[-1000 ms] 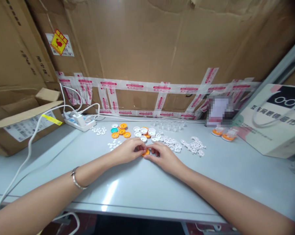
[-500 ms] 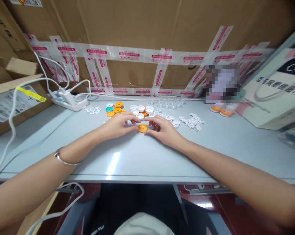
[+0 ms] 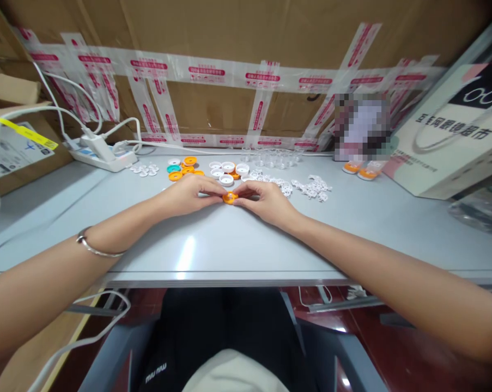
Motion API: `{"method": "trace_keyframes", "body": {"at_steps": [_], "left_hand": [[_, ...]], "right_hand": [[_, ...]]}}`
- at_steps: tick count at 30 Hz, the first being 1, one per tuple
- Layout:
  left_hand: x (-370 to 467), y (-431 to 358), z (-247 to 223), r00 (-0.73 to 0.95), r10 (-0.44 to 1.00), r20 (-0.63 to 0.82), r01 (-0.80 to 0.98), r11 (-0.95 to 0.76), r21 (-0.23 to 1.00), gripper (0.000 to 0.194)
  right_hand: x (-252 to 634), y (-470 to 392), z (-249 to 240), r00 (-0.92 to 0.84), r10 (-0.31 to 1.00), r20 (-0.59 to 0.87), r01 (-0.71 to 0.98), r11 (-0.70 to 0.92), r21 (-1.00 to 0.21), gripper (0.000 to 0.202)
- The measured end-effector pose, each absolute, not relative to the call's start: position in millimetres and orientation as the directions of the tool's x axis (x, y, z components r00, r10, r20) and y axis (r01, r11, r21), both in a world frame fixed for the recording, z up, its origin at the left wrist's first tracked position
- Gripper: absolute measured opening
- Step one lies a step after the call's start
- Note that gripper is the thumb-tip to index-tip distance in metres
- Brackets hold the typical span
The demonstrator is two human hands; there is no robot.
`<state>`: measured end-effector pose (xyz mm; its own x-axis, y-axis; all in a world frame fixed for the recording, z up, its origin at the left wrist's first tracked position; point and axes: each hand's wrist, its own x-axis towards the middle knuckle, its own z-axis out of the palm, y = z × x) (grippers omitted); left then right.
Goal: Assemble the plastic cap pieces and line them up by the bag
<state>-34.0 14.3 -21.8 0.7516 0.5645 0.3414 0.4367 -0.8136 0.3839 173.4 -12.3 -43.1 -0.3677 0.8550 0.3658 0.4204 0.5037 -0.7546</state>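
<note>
An orange round cap-like piece (image 3: 230,198) is pinched between my two hands over the grey table, a small pale bit showing at its centre. My left hand (image 3: 190,195) grips its left edge with thumb and fingertips. On the right edge, my right hand (image 3: 266,200) holds it the same way. Just behind the hands lie white round caps (image 3: 226,180), orange caps (image 3: 175,176) and a teal cap (image 3: 173,169). Small white openwork plastic pieces (image 3: 314,188) are heaped to the right of them.
Clear plastic cups (image 3: 272,158) stand at the back. A white power strip (image 3: 107,160) with cables and small white parts (image 3: 144,170) are on the left. Orange-based pieces (image 3: 368,174) and a paper bag (image 3: 445,136) stand at right. A large taped carton (image 3: 229,32) walls the back.
My fingers have closed in on the orange piece, now pinching it from both sides. Before, the upper fingers were spread apart above it. The whole view has shifted slightly.
</note>
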Motion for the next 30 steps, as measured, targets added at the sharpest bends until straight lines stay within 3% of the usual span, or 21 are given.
{"method": "trace_keyframes", "body": {"at_steps": [15, 30], "left_hand": [[-35.3, 15.4, -25.1, 0.79, 0.523, 0.319, 0.443, -0.847, 0.292, 0.025], [-33.9, 7.7, -20.6, 0.839, 0.47, 0.274, 0.446, -0.883, 0.147, 0.027]], "right_hand": [[173.1, -13.6, -43.7, -0.4, 0.8, 0.447, 0.503, 0.599, -0.623, 0.012], [174.6, -13.2, -46.4, -0.592, 0.63, 0.503, 0.567, 0.769, -0.295, 0.017]]}}
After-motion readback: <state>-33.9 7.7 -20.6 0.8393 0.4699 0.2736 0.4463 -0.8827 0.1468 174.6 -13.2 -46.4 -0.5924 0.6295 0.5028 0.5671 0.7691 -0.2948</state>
